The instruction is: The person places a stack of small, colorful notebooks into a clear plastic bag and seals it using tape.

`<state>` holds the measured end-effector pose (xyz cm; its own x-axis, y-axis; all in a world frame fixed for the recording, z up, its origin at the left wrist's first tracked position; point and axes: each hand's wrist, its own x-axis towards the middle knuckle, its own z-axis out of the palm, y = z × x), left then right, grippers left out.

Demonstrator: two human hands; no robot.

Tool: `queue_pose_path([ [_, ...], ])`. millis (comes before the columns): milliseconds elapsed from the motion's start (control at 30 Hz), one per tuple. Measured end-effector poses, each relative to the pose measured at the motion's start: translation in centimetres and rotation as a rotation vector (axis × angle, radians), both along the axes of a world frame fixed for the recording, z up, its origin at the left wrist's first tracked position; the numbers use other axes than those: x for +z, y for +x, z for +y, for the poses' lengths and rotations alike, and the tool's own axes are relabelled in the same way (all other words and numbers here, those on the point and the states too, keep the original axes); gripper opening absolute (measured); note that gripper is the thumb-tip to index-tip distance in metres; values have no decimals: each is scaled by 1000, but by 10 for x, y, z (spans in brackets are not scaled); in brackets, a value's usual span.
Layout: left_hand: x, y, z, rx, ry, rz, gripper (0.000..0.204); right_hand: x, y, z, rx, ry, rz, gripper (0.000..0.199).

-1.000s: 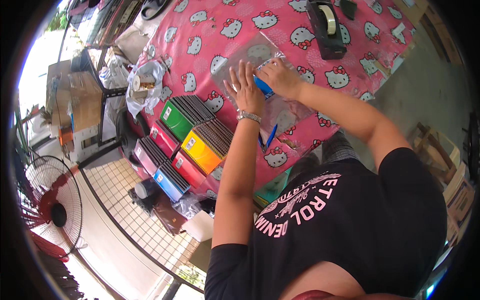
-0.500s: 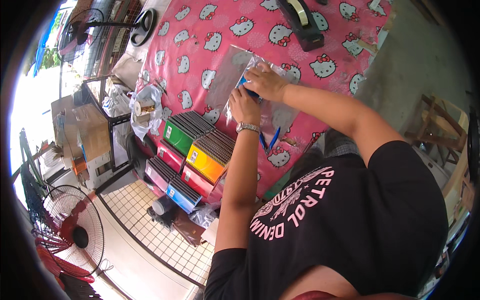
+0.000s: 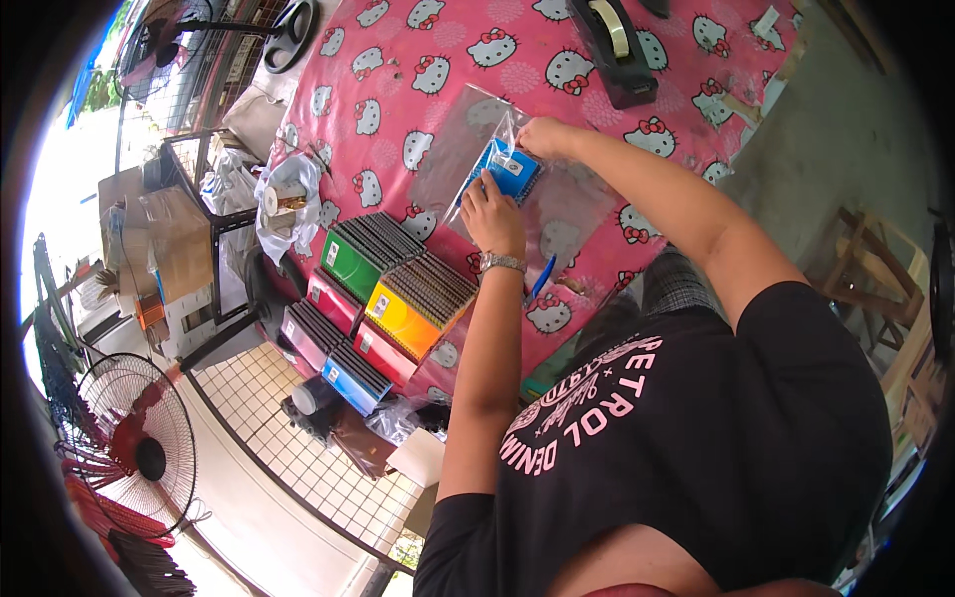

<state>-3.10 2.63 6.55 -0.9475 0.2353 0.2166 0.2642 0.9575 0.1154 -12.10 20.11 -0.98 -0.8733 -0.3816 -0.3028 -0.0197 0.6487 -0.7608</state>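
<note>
Left hand [image 3: 494, 217], with a silver wristwatch [image 3: 502, 263] on its wrist, lies knuckles up on the counter [image 3: 418, 60], its fingers curled and their tips pressing on the near edge of a small blue notebook [image 3: 512, 169]. Whether it grips the notebook or only steadies it cannot be told. Right hand [image 3: 542, 137] sits just beyond the notebook, fingers pinched shut on the upper edge of a clear plastic sleeve [image 3: 468, 139] that lies around the notebook; the notebook appears partly inside the sleeve, though how far in is unclear. More clear plastic [image 3: 577, 214] is spread flat to the right of the notebook.

A pink cloth printed with white cartoon cats covers the counter. Beyond the notebook, near the far edge, stands a black tape dispenser [image 3: 617, 45] with a pale roll. Near the notebook, on the person's side and just right of the left wrist, lies a blue pen [image 3: 542, 277]. Left of the notebook, at the counter's edge, spiral-bound notebooks stand in stacks: green [image 3: 348, 261], orange-yellow [image 3: 403, 318], pink and red [image 3: 333, 298], and blue [image 3: 343, 383]. Further left of the notebook sits a crumpled clear bag [image 3: 288, 204] holding a roll. A standing fan [image 3: 134, 448] is on the floor, well apart from the notebook.
</note>
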Motion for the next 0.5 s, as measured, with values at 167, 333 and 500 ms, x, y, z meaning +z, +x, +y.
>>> queue_pose_path([
  [167, -1, 2, -9, 23, 81, -32, 46, 60, -7, -12, -574, -277, -324, 49],
  [333, -2, -4, -4, -2, 124, 19, 44, 75, -5, -6, -530, 60, 290, 58],
  [500, -2, -8, -13, 27, 153, -15, 32, 83, 59, 18, -674, -150, 689, 37],
])
